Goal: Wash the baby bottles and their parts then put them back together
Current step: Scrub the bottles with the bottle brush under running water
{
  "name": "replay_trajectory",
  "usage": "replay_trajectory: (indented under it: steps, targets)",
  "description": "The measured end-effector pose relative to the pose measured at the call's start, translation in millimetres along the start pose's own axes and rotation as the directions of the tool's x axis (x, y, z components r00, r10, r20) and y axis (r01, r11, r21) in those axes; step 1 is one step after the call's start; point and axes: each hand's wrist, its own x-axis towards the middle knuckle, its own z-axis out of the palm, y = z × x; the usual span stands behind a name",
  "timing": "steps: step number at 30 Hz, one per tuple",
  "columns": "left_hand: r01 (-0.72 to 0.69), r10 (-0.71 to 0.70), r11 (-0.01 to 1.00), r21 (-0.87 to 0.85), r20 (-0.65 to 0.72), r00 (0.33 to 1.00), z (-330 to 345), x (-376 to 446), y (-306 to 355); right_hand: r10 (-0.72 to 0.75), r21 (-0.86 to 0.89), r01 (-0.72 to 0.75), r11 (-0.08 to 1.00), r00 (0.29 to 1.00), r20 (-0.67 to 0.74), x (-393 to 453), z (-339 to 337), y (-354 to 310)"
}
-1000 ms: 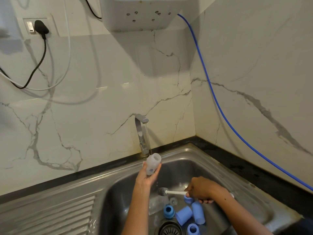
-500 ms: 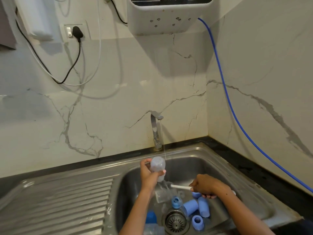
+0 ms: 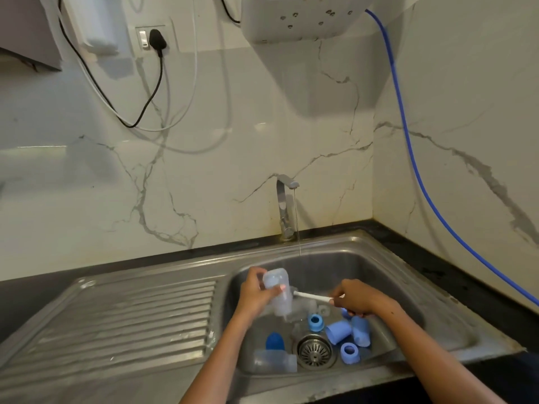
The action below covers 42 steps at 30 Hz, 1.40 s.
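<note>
My left hand (image 3: 254, 295) grips a clear baby bottle (image 3: 277, 290) over the sink basin (image 3: 388, 275), its mouth pointing down and to the right. My right hand (image 3: 354, 298) holds the white handle of a bottle brush (image 3: 310, 295), whose head end meets the bottle's mouth. On the basin floor lie several blue caps and rings (image 3: 338, 332), a dark blue part (image 3: 274, 342) and another clear bottle (image 3: 274, 361) on its side.
The tap (image 3: 284, 208) at the back runs a thin stream of water. A round drain strainer (image 3: 315, 351) sits mid-basin. The ribbed drainboard (image 3: 125, 325) lies left. A blue hose (image 3: 414, 158) crosses the right wall; cables hang from a socket (image 3: 153, 39).
My left hand has lowered the bottle from under the tap and tipped its mouth down. The brush head, free before, now meets the bottle's mouth. The camera view has shifted left and down.
</note>
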Motion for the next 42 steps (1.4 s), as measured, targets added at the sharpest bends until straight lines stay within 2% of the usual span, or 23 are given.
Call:
replay_trajectory:
  steps: [2,9,12,17,25,30,33,42]
  targets:
    - [-0.035,0.034,0.996,0.079,0.009,0.999,-5.5,-4.7,-1.0,-0.021,-0.025,0.02,0.999,0.999,-0.043,-3.1,3.5,-11.4]
    - [-0.02,0.014,0.998,-0.061,-0.106,0.994,-28.7,-18.5,3.2,-0.002,-0.063,-0.008,0.998,0.988,-0.156,-11.1,13.0,-43.6]
    - [-0.041,0.022,0.993,-0.108,-0.17,0.985,-47.9,-18.9,9.5,0.002,-0.005,-0.003,1.0,0.975,-0.22,-11.0,25.2,-69.8]
    - [-0.057,0.025,0.991,-0.124,-0.25,0.968,-97.1,-17.8,11.7,0.063,0.231,-0.002,0.973,0.964,-0.257,-6.9,55.8,-120.6]
    - [-0.052,0.029,0.998,-0.041,-0.435,0.9,-226.9,-23.6,-19.9,0.146,0.348,-0.047,0.936,0.953,-0.265,12.2,92.8,-199.1]
    - [-0.005,0.012,1.0,0.016,-0.518,0.855,-300.6,-24.9,-52.0,0.164,0.343,-0.078,0.936,0.959,-0.229,25.5,118.6,-233.6]
    - [0.022,-0.013,1.0,0.008,-0.566,0.825,-336.4,-22.5,-73.5,0.177,0.342,-0.081,0.936,0.949,-0.259,29.7,131.6,-238.1]
    - [0.081,-0.077,0.996,-0.02,-0.604,0.793,-389.0,-9.3,-130.2,0.137,0.217,-0.075,0.973,0.947,-0.289,29.8,140.7,-238.2]
